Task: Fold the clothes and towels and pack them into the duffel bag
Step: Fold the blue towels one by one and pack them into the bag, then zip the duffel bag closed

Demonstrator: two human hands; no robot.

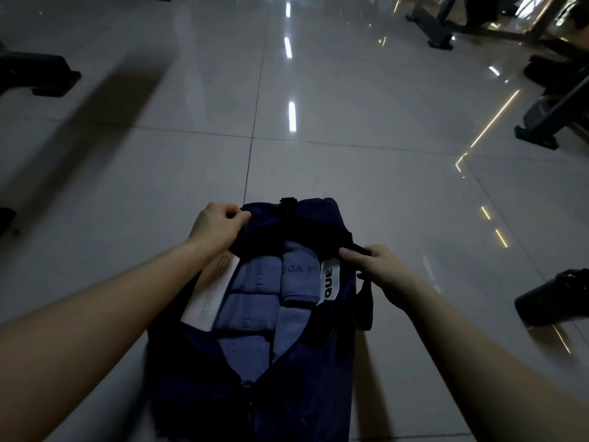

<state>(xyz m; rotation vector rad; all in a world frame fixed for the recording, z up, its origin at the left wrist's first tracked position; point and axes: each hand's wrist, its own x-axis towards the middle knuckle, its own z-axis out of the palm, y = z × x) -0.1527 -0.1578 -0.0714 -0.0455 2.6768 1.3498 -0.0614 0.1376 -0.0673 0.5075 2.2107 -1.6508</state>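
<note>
Dim scene, ceiling-light streaks glaring on glossy floor (318,161), long soft shadows, wide-angle bending, blurred edges

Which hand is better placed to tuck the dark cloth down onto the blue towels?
Probably the right hand: it pinches the dark cloth beside the blue towels, at the rim of the duffel bag. The left hand grips the far corner, beyond them.

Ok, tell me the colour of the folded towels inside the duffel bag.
The folded towels are muted blue with darker lettering, seen in the head view.
</note>
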